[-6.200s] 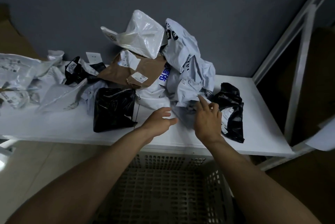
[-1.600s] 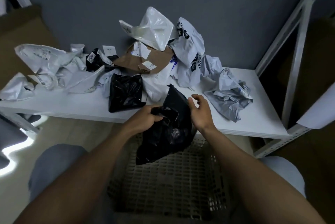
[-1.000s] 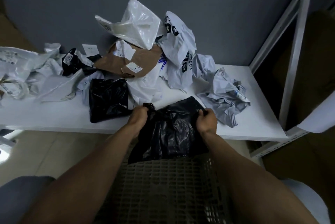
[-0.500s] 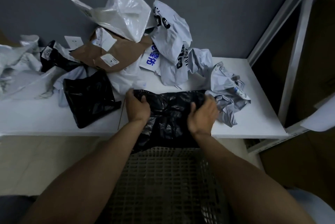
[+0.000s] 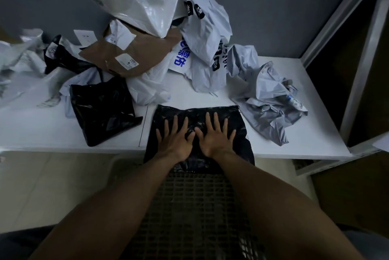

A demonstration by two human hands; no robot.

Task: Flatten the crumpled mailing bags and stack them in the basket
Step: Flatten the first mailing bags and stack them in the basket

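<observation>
Spanning the view from side to side, a white shelf (image 5: 42,131) stands against a dark grey wall. Below its front edge, between the person's forearms, sits a dark slatted basket (image 5: 195,207) (dim, its inside hard to make out). Along the back edge of the shelf lies a heap of crumpled bags: a clear plastic bag (image 5: 145,5) on top, a brown paper bag (image 5: 143,53) with white labels beneath it, and a pale grey printed bag (image 5: 206,28) leaning to their right. Toward the right end lies a crumpled grey bag (image 5: 269,99). Left of centre, a wrinkled black bag (image 5: 101,110) rests near the front edge. At the centre front a black mailing bag (image 5: 195,116) is spread flat, its near end hanging over the front edge above the basket. The left hand (image 5: 174,139) and right hand (image 5: 216,137) press on it palms down, side by side, fingers straight and spread, gripping nothing.
</observation>
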